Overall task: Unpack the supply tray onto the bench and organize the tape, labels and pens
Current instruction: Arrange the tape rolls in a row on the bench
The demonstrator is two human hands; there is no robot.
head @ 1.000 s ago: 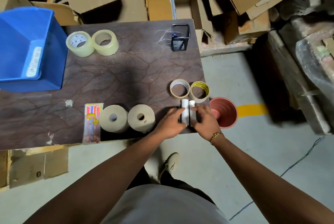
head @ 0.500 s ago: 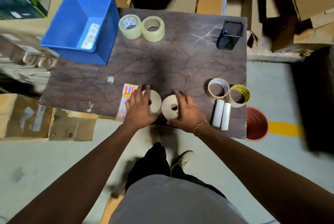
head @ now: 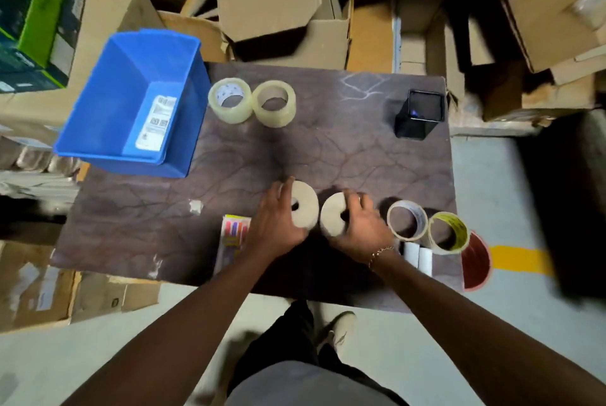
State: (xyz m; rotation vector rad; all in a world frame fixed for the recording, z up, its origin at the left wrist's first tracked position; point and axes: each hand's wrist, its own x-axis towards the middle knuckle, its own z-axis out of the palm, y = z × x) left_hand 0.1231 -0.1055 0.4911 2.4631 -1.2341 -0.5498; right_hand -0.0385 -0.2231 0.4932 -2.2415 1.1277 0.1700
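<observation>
Near the desk's [head: 344,150] front edge, the left hand [head: 277,225] curls over the left beige roll [head: 306,205] and the right hand [head: 359,225] clasps the right beige roll [head: 333,214]. This seems meant to pair like with like, between the pen pack [head: 233,235] and the yellow-cored tape roll [head: 448,231]. The blue supply tray [head: 98,140] stands at the back left corner and looks empty. Its sticker and the tape core's lettering are too blurred to read.
</observation>
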